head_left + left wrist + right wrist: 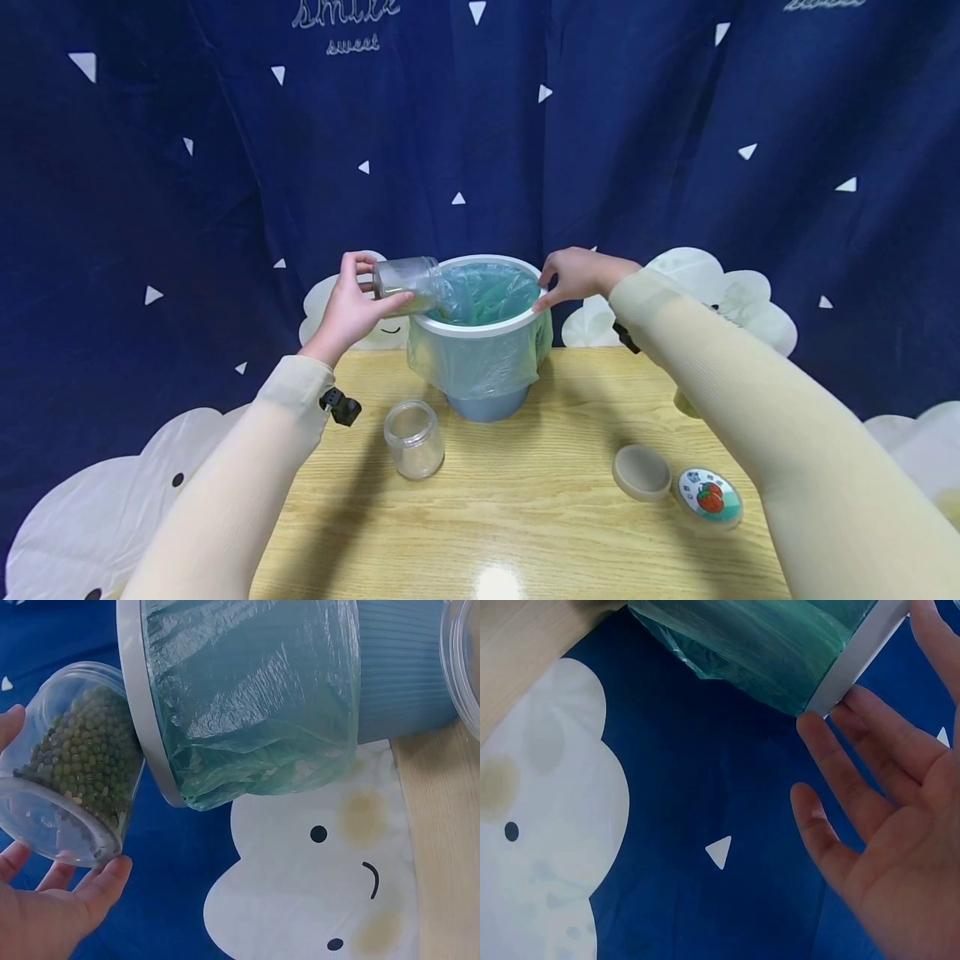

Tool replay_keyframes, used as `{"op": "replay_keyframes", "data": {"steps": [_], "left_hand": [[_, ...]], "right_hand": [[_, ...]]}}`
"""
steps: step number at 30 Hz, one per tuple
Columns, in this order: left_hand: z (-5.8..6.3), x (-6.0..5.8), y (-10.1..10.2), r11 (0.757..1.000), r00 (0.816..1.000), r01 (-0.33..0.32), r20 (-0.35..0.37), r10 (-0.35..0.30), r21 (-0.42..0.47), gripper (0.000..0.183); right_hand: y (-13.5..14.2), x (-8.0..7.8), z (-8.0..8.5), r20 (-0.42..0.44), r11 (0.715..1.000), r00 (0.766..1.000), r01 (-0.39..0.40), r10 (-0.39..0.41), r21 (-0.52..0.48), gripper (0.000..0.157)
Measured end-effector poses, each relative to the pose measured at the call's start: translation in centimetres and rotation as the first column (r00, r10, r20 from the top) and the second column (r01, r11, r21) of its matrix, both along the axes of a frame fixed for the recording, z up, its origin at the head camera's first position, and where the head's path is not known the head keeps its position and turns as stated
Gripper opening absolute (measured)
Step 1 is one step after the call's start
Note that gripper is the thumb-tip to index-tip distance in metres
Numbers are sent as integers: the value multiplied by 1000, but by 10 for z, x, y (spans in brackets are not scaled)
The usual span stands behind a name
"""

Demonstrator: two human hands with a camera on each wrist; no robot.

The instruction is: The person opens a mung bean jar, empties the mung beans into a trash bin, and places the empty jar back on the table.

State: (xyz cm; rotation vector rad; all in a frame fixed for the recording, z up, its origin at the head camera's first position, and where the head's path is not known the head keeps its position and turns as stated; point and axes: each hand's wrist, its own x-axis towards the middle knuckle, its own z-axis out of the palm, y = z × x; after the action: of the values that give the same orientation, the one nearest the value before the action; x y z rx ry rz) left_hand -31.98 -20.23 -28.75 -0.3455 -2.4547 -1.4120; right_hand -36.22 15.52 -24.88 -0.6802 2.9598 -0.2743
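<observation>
My left hand (pixel 352 304) grips a clear plastic jar (pixel 405 277), tipped on its side with its mouth over the left rim of a blue trash bin (pixel 487 408). Mung beans (pixel 86 754) lie along the lower side of the jar in the left wrist view. A thin green bag (pixel 480 367) lines the bin and folds down over its white rim. On the bin's right side, my right hand (pixel 581 273) holds the rim between thumb and fingers. In the right wrist view those fingers (pixel 855 780) touch the rim's outer edge.
A second clear jar (pixel 415 442) stands uncapped on the wooden table (pixel 525 508), in front and left of the bin. At the right lie a beige lid (pixel 642 472) and a round lid with a tomato picture (pixel 709 496). A green object (pixel 686 405) is mostly hidden behind my right forearm.
</observation>
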Motion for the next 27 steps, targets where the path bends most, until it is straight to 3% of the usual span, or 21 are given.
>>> {"op": "replay_keyframes", "data": {"steps": [27], "left_hand": [[5, -3, -2, 999, 999, 34, 30, -33, -42, 78]], "right_hand": [[1, 2, 1, -21, 1000, 1000, -14, 15, 5, 60]]}}
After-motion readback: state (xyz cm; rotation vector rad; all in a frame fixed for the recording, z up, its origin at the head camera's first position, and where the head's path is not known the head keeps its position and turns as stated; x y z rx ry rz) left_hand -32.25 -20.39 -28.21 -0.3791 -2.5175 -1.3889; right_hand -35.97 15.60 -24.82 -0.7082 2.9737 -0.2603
